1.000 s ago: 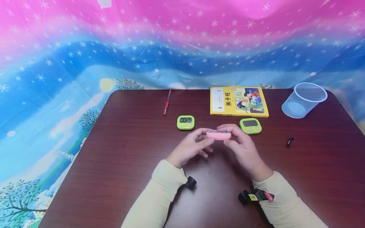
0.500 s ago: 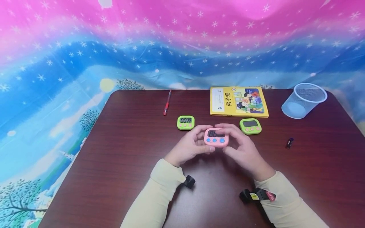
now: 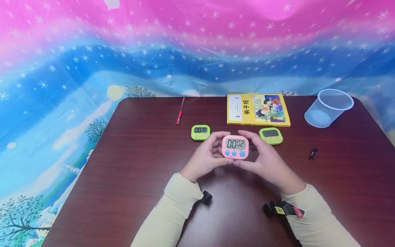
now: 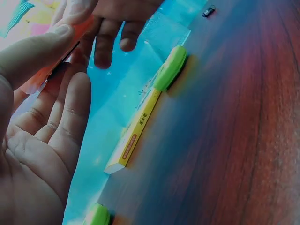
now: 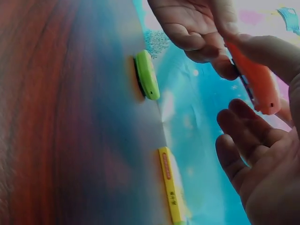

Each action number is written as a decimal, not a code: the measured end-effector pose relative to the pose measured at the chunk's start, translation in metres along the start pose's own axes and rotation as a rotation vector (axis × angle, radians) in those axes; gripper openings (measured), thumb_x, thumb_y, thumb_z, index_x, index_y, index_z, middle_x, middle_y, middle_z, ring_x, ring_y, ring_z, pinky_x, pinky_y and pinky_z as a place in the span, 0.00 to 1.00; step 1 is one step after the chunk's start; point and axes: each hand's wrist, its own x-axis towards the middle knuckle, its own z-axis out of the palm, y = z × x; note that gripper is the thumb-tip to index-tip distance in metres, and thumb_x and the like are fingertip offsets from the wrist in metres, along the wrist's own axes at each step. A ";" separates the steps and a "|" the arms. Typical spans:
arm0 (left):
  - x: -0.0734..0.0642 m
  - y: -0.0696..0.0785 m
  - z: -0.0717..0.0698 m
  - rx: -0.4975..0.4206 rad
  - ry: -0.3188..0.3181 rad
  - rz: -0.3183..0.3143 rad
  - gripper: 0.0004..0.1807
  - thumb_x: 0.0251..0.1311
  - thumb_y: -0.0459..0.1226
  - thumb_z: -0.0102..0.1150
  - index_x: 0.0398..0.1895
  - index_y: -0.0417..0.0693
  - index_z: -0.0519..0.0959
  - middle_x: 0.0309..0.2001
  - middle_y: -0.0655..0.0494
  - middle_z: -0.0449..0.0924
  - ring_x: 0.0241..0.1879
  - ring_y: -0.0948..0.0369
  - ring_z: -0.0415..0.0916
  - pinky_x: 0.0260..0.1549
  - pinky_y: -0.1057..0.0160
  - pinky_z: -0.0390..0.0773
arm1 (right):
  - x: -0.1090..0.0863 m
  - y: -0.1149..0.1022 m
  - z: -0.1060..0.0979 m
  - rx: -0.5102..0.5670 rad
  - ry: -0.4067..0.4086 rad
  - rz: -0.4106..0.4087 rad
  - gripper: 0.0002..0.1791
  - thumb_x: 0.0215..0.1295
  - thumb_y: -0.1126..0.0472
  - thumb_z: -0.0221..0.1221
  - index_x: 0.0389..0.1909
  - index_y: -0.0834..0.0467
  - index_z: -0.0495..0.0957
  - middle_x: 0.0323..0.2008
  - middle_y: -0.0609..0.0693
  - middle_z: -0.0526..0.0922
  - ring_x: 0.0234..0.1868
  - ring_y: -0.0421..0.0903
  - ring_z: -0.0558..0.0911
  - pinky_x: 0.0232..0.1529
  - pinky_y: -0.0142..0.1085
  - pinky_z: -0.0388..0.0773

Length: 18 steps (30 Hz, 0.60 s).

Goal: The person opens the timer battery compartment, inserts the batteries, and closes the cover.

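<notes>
Both hands hold a pink kitchen timer (image 3: 235, 147) above the table, its face tilted towards the head camera. The display reads 00 02, with blue buttons beneath. My left hand (image 3: 203, 156) grips the timer's left side, thumb along the bottom edge and index finger at the top. On the other side, my right hand (image 3: 270, 163) holds it between thumb below and index finger above; its other fingers spread behind in the right wrist view. Beyond the left hand lies a green timer (image 3: 200, 132) showing 00 30. A second green timer (image 3: 271, 136), its display blank, lies behind the right hand.
A yellow book (image 3: 258, 109) lies near the table's far edge, with a red pen (image 3: 180, 111) to its left. At the far right, a mesh pen holder (image 3: 328, 108) stands. A small dark battery-like item (image 3: 313, 154) lies in front of it.
The pink timer has tilted from edge-on to face-up. My right index finger has moved off its display to the top edge. The left green timer's reading went from 00 29 to 00 30.
</notes>
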 end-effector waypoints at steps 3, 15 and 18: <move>-0.001 0.000 0.001 0.045 0.001 0.012 0.41 0.51 0.25 0.74 0.68 0.51 0.67 0.49 0.47 0.78 0.39 0.58 0.78 0.43 0.60 0.85 | 0.000 -0.001 -0.002 -0.079 0.004 -0.046 0.47 0.48 0.60 0.79 0.70 0.57 0.67 0.53 0.51 0.78 0.47 0.49 0.78 0.47 0.51 0.80; 0.001 -0.009 0.003 0.076 -0.011 0.021 0.41 0.51 0.25 0.74 0.68 0.51 0.67 0.48 0.49 0.79 0.39 0.59 0.79 0.42 0.61 0.85 | 0.000 0.000 -0.005 -0.250 0.023 -0.137 0.44 0.43 0.60 0.81 0.65 0.61 0.73 0.51 0.52 0.78 0.54 0.51 0.75 0.54 0.52 0.77; 0.001 -0.009 0.003 0.081 -0.016 0.016 0.42 0.51 0.26 0.74 0.69 0.53 0.67 0.48 0.49 0.79 0.40 0.58 0.79 0.42 0.60 0.85 | 0.000 0.001 -0.006 -0.235 0.013 -0.127 0.44 0.45 0.59 0.80 0.65 0.61 0.73 0.52 0.52 0.78 0.54 0.51 0.75 0.55 0.53 0.77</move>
